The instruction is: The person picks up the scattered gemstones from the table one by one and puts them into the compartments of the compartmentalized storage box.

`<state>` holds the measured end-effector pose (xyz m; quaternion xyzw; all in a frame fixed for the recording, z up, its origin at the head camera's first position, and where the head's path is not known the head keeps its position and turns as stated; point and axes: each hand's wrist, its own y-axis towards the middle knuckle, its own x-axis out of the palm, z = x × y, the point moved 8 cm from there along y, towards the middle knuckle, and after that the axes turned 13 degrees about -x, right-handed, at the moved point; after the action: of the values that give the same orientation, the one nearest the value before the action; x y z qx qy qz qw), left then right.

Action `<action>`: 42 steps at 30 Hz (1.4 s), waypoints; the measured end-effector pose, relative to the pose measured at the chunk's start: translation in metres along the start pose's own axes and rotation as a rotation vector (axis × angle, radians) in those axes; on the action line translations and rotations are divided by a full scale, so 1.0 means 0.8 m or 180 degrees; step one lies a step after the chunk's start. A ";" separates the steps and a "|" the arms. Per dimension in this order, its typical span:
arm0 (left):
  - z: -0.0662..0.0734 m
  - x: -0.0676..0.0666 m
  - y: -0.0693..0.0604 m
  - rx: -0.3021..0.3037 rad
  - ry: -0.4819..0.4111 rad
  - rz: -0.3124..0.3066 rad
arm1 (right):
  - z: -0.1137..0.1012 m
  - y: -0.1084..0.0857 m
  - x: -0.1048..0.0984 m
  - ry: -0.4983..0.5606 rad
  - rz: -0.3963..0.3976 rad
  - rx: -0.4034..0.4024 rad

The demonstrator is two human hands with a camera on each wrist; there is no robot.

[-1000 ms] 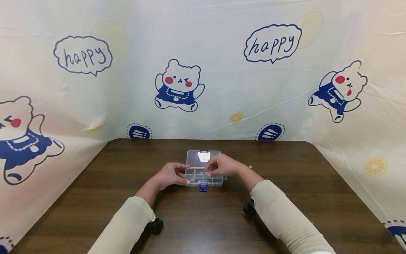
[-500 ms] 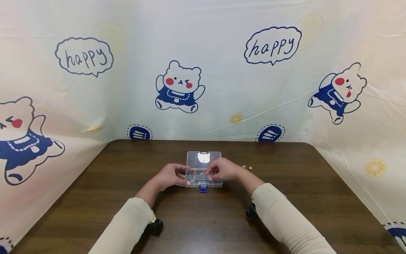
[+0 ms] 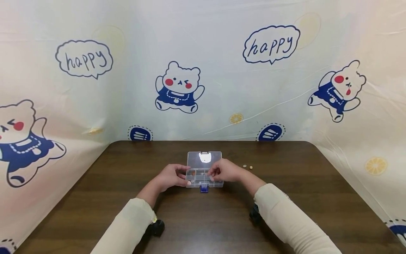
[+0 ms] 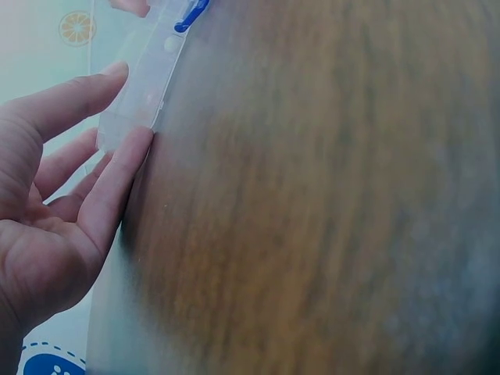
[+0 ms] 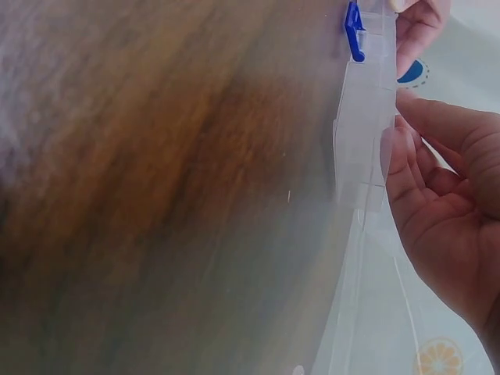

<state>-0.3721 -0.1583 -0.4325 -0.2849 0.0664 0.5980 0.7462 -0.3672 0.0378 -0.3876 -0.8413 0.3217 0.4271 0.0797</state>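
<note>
A clear plastic compartment box point(image 3: 199, 179) lies on the table with its lid point(image 3: 196, 158) raised at the back and a blue latch point(image 3: 204, 188) hanging at its front. My left hand point(image 3: 169, 176) holds the box's left end, thumb at the front corner and a finger at the back. In the left wrist view, those fingertips touch the clear wall. Over the right compartments, my right hand point(image 3: 223, 170) bends its fingers down, thumb and forefinger close together. Whether anything sits between them is hidden. A small orange piece point(image 3: 193, 173) and a pale piece point(image 3: 202, 173) lie inside the left and middle compartments.
Right of the box, two small pieces lie on the brown table point(image 3: 203, 218): a flat pale one point(image 3: 244, 165) and a rounder cream one point(image 3: 251, 167). A printed cloth point(image 3: 222, 116) with bears hangs behind the table.
My right hand has shifted slightly down and right over the compartments, and its forearm moved right, uncovering the two small pieces on the table. The left hand keeps its hold on the box.
</note>
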 end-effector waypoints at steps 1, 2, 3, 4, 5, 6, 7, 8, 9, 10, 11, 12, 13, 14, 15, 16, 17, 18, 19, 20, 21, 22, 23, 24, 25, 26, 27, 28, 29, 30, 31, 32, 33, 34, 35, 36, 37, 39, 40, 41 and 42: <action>0.001 0.000 0.000 0.0006 0.0006 0.0008 | 0.000 0.000 -0.001 -0.0010 0.0001 -0.0004; 0.002 -0.001 0.000 0.0016 0.0011 0.0014 | 0.000 0.001 -0.002 -0.0022 0.0004 -0.0013; 0.003 -0.001 -0.001 0.0025 0.0030 0.0027 | 0.000 0.001 -0.002 -0.0033 0.0004 -0.0020; 0.004 -0.002 -0.002 0.0022 0.0043 0.0039 | -0.001 0.002 -0.002 -0.0043 0.0005 -0.0033; 0.005 -0.002 -0.002 0.0024 0.0053 0.0050 | -0.001 0.003 -0.002 -0.0056 0.0002 -0.0047; 0.005 -0.003 -0.002 0.0014 0.0061 0.0061 | -0.002 0.003 -0.002 -0.0055 0.0005 -0.0071; 0.005 -0.003 -0.003 0.0007 0.0075 0.0071 | -0.002 0.004 -0.002 -0.0056 0.0006 -0.0088; 0.006 -0.004 -0.004 0.0000 0.0082 0.0080 | -0.002 0.004 -0.002 -0.0054 0.0009 -0.0097; 0.006 -0.004 -0.004 -0.0008 0.0091 0.0087 | -0.003 0.005 -0.002 -0.0050 0.0010 -0.0109; 0.006 -0.004 -0.004 -0.0017 0.0089 0.0088 | -0.004 0.005 -0.002 -0.0043 0.0019 -0.0113; 0.006 -0.004 -0.005 -0.0016 0.0089 0.0090 | -0.004 0.005 -0.003 -0.0034 0.0028 -0.0112; 0.006 -0.004 -0.005 -0.0019 0.0096 0.0095 | -0.004 0.004 -0.003 -0.0027 0.0037 -0.0113; 0.006 -0.004 -0.005 -0.0016 0.0095 0.0097 | -0.004 0.004 -0.003 -0.0023 0.0042 -0.0098; 0.006 -0.004 -0.005 -0.0016 0.0088 0.0099 | -0.004 0.003 -0.003 -0.0008 0.0049 -0.0092; 0.005 -0.004 -0.005 -0.0019 0.0083 0.0100 | -0.004 0.003 -0.003 -0.0001 0.0050 -0.0086; 0.005 -0.004 -0.005 -0.0020 0.0077 0.0095 | -0.004 0.002 -0.003 0.0002 0.0054 -0.0080; 0.004 -0.003 -0.005 -0.0016 0.0078 0.0092 | -0.004 0.001 -0.002 0.0000 0.0050 -0.0083; 0.004 -0.003 -0.004 -0.0018 0.0074 0.0087 | -0.003 0.000 -0.002 0.0000 0.0051 -0.0083; 0.003 -0.003 -0.004 -0.0014 0.0065 0.0079 | -0.003 0.000 -0.002 0.0007 0.0056 -0.0083; 0.002 -0.002 -0.005 -0.0015 0.0063 0.0076 | -0.003 -0.001 -0.002 0.0010 0.0062 -0.0095; 0.002 -0.002 -0.005 -0.0013 0.0061 0.0074 | -0.004 -0.002 -0.003 0.0005 0.0076 -0.0113; 0.002 -0.002 -0.005 -0.0005 0.0064 0.0075 | -0.004 -0.002 -0.004 -0.0001 0.0098 -0.0133; 0.002 -0.002 -0.005 0.0004 0.0071 0.0082 | -0.005 -0.003 -0.005 -0.0006 0.0124 -0.0143; 0.001 -0.002 -0.004 -0.0001 0.0065 0.0086 | -0.005 -0.005 -0.006 -0.0003 0.0154 -0.0143; 0.001 -0.002 -0.004 0.0000 0.0067 0.0091 | -0.006 -0.006 -0.008 -0.0006 0.0181 -0.0138; 0.001 -0.002 -0.004 -0.0003 0.0065 0.0092 | -0.007 -0.007 -0.010 -0.0005 0.0217 -0.0129; 0.002 -0.002 -0.004 0.0000 0.0067 0.0092 | -0.007 -0.009 -0.012 -0.0006 0.0254 -0.0115; 0.002 -0.002 -0.004 0.0004 0.0076 0.0093 | -0.008 -0.011 -0.014 0.0003 0.0290 -0.0092; 0.002 -0.002 -0.004 -0.0001 0.0075 0.0094 | -0.009 -0.012 -0.017 0.0019 0.0323 -0.0068; 0.003 -0.002 -0.004 -0.0012 0.0073 0.0097 | -0.009 -0.014 -0.018 0.0035 0.0345 -0.0050; 0.003 -0.002 -0.004 -0.0017 0.0081 0.0097 | -0.010 -0.016 -0.020 0.0047 0.0372 -0.0040; 0.003 -0.002 -0.004 -0.0024 0.0087 0.0101 | -0.010 -0.018 -0.022 0.0060 0.0399 -0.0041; 0.003 -0.002 -0.003 -0.0028 0.0089 0.0104 | -0.011 -0.019 -0.024 0.0071 0.0423 -0.0045; 0.003 -0.002 -0.003 -0.0027 0.0100 0.0105 | -0.011 -0.022 -0.026 0.0088 0.0444 -0.0040; 0.003 -0.002 -0.004 -0.0033 0.0095 0.0106 | -0.011 -0.024 -0.028 0.0097 0.0465 -0.0045; 0.003 -0.001 -0.004 -0.0027 0.0106 0.0108 | -0.011 -0.026 -0.030 0.0104 0.0484 -0.0048; 0.003 -0.001 -0.003 -0.0025 0.0109 0.0108 | -0.010 -0.028 -0.032 0.0116 0.0507 -0.0045; 0.003 -0.001 -0.004 -0.0009 0.0119 0.0116 | -0.010 -0.033 -0.036 0.0147 0.0548 -0.0049; 0.003 0.000 -0.004 -0.0003 0.0125 0.0117 | -0.009 -0.036 -0.038 0.0155 0.0569 -0.0044; 0.003 0.000 -0.003 -0.0012 0.0116 0.0123 | -0.009 -0.038 -0.040 0.0167 0.0595 -0.0048; 0.003 0.000 -0.003 -0.0014 0.0121 0.0126 | -0.008 -0.041 -0.042 0.0182 0.0622 -0.0040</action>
<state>-0.3702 -0.1574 -0.4297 -0.2964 0.0850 0.6073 0.7322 -0.3575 0.0768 -0.3620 -0.8182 0.4018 0.4106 0.0232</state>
